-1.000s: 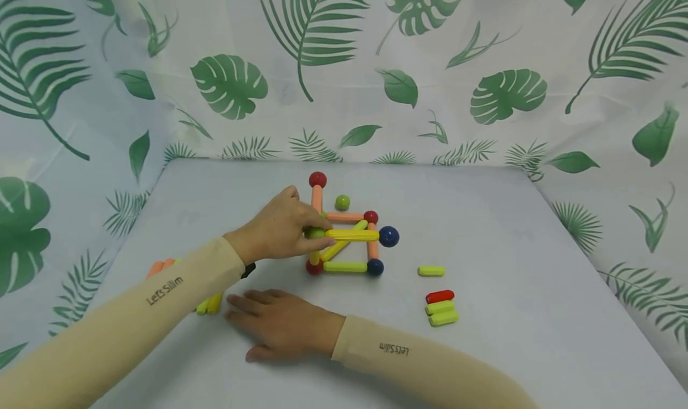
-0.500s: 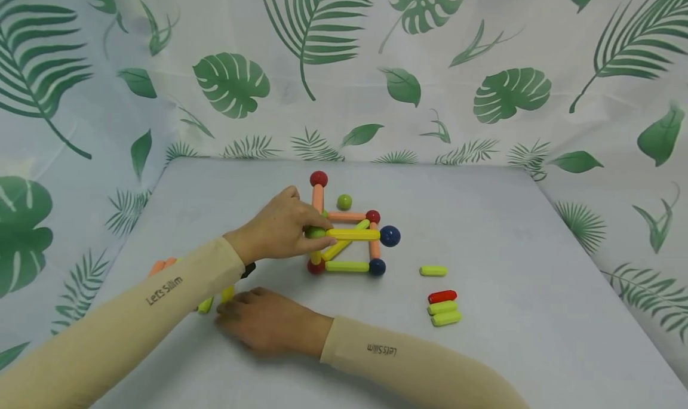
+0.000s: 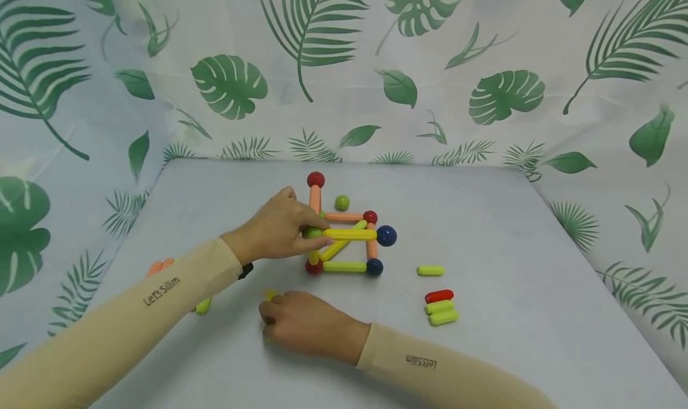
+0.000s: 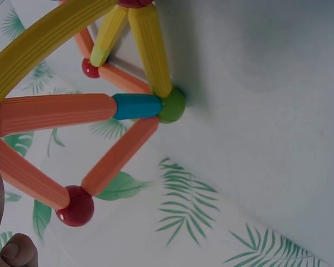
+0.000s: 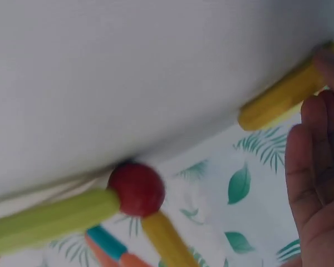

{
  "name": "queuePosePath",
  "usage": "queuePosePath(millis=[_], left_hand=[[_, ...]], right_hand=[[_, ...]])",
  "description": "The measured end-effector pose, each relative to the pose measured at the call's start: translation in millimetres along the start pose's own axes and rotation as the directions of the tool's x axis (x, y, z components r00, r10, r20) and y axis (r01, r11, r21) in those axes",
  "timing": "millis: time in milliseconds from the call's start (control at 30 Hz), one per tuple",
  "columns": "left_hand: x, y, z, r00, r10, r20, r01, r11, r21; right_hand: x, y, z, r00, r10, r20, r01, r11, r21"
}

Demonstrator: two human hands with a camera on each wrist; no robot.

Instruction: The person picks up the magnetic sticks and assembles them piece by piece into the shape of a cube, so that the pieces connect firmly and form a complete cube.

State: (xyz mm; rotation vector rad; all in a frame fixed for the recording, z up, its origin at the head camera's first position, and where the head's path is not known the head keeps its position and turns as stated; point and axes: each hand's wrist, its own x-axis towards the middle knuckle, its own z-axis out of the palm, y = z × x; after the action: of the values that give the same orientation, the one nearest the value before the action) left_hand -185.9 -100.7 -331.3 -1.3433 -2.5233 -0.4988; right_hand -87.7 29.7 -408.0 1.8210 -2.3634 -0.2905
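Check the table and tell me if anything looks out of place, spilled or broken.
Nothing looks spilled or broken. The one mild oddity is the small green ball just beyond the ball-and-rod frame in the head view: it sits alone, not visibly joined to anything, so it looks like a stray piece.

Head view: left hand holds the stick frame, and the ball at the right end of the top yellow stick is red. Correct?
Not quite: the ball at the right end of the top yellow stick is dark blue, per the head view. The left hand does hold the stick frame.
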Motion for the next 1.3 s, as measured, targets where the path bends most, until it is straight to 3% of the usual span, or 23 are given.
queuePosePath(millis=[167, 367, 500, 600, 667, 733, 800, 900, 1000, 1067, 1133, 1200, 1300], left_hand=[[-0.2, -0.3, 0.4, 1.000, 0.003, 0.000, -0.003, 1.000, 0.003], [0.5, -0.5, 0.3, 1.000, 0.007, -0.001, -0.007, 1.000, 0.004], [0.2, -0.2, 0.1, 1.000, 0.009, -0.002, -0.009, 1.000, 0.001], [-0.4, 0.1, -0.2, 1.000, 0.001, 0.002, -0.001, 1.000, 0.003], [-0.9, 0.1, -0.5, 1.000, -0.007, 0.006, 0.007, 1.000, 0.008], [-1.2, 0.4, -1.2, 1.000, -0.012, 0.011, 0.012, 1.000, 0.010], [-1.6, 0.5, -1.5, 1.000, -0.015, 0.012, 0.015, 1.000, 0.011], [-2.1, 0.5, -1.2, 1.000, -0.016, 0.012, 0.016, 1.000, 0.007], [-2.6, 0.2, -0.1, 1.000, -0.015, 0.007, 0.015, 1.000, 0.001], [-2.7, 0.3, 0.5, 1.000, -0.014, 0.002, 0.014, 1.000, 0.000], [-2.7, 0.3, 0.8, 1.000, -0.009, -0.004, 0.009, 1.000, 0.000], [-2.6, 0.5, 0.9, 1.000, -0.004, -0.009, 0.004, 1.000, 0.002], [-2.4, 0.5, 1.4, 1.000, 0.003, -0.015, -0.003, 1.000, 0.009]], right_hand=[[-19, 0, -7, 0.999, -0.003, 0.045, 0.002, 1.000, 0.006], [-52, -8, -10, 0.997, 0.004, 0.071, -0.017, 0.985, 0.170], [-82, -8, -6, 0.997, 0.061, 0.057, -0.074, 0.958, 0.279], [-105, 1, -3, 0.985, 0.148, 0.090, -0.171, 0.906, 0.387], [-120, 12, -2, 0.966, 0.232, 0.111, -0.257, 0.845, 0.469], [-134, 25, -3, 0.931, 0.344, 0.125, -0.351, 0.742, 0.572], [-145, 39, -3, 0.880, 0.464, 0.102, -0.406, 0.622, 0.670], [-157, 58, -4, 0.768, 0.637, 0.067, -0.435, 0.442, 0.784], [-163, 72, -3, 0.659, 0.751, 0.037, -0.430, 0.336, 0.838], [-164, 78, -3, 0.600, 0.800, 0.032, -0.430, 0.289, 0.855], [-165, 83, -1, 0.566, 0.824, 0.031, -0.431, 0.264, 0.863], [-165, 88, 0, 0.548, 0.836, 0.029, -0.424, 0.248, 0.871], [-164, 92, 0, 0.542, 0.840, 0.020, -0.410, 0.244, 0.879]])
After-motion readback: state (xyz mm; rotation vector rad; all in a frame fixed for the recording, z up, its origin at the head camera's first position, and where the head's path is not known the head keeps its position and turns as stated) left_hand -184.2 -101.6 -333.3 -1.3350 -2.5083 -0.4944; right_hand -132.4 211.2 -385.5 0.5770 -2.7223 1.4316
